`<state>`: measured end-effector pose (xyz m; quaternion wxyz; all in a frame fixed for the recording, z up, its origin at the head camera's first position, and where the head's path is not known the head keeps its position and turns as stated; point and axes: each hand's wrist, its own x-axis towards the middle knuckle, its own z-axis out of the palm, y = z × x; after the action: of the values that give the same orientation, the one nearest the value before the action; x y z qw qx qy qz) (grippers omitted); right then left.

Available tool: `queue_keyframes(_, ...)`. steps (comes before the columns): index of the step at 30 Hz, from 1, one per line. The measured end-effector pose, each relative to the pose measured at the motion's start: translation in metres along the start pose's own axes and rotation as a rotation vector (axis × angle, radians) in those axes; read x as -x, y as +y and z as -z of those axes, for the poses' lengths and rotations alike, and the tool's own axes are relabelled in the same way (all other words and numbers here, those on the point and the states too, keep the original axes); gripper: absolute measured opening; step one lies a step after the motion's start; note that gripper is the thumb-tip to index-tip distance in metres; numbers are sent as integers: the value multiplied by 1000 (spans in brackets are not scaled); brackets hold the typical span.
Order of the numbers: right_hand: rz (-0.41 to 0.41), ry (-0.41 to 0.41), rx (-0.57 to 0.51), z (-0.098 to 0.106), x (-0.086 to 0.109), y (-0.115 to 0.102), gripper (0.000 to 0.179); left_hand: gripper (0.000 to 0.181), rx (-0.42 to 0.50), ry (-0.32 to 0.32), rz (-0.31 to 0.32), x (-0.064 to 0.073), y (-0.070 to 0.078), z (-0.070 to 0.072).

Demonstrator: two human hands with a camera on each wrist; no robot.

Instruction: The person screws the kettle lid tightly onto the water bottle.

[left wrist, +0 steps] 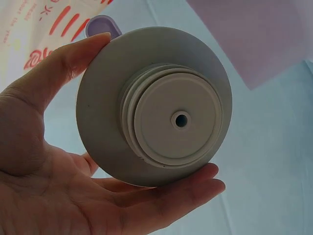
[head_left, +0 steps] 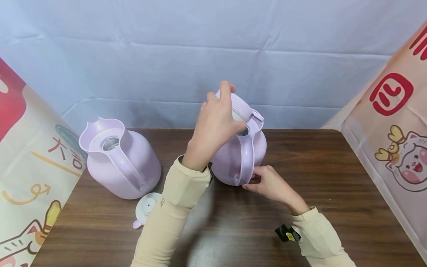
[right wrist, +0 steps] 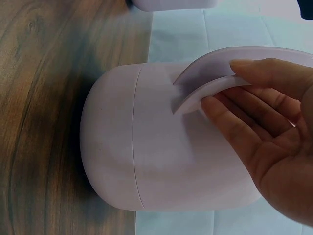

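A lavender thermos jug [head_left: 227, 163] stands at mid-table, its handle [head_left: 247, 159] towards me. My left hand [head_left: 215, 120] holds a round lid [head_left: 241, 107] tilted above the jug's mouth. In the left wrist view, thumb and fingers of that hand span the rim of the lid [left wrist: 105, 117], whose stepped plug with a small central hole faces the camera. Low on the jug, my right hand [head_left: 271, 185] pinches the handle near its bottom end. The right wrist view shows thumb and fingers on either side of the handle [right wrist: 215, 89].
A second lavender jug [head_left: 143, 159], without a lid, stands on the left of the wooden table [head_left: 307, 167]. Beside its base lies another lid [head_left: 145, 206], plug upward. A small black item with a yellow label [head_left: 287, 233] is by the right sleeve. Cloth [head_left: 186, 74] hangs behind.
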<state>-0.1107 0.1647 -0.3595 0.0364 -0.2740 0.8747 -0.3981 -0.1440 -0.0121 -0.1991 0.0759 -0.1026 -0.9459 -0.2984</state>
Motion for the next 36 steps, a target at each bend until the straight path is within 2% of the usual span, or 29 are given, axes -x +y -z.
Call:
queue_keyframes(8,-2,-11,-14,0,0,1,19,65,-21,-86,4,-10,7,-6)
queue_keyframes(15,-5,-16,-14,0,0,1,18,65,-24,-137,3,-15,11,-14)
queue_keyframes(25,-9,-13,-9,0,0,0,17,66,-13,-184,16,-20,9,-22)
queue_keyframes(36,0,8,12,0,0,-1,16,67,5,-201,8,-23,5,-27)
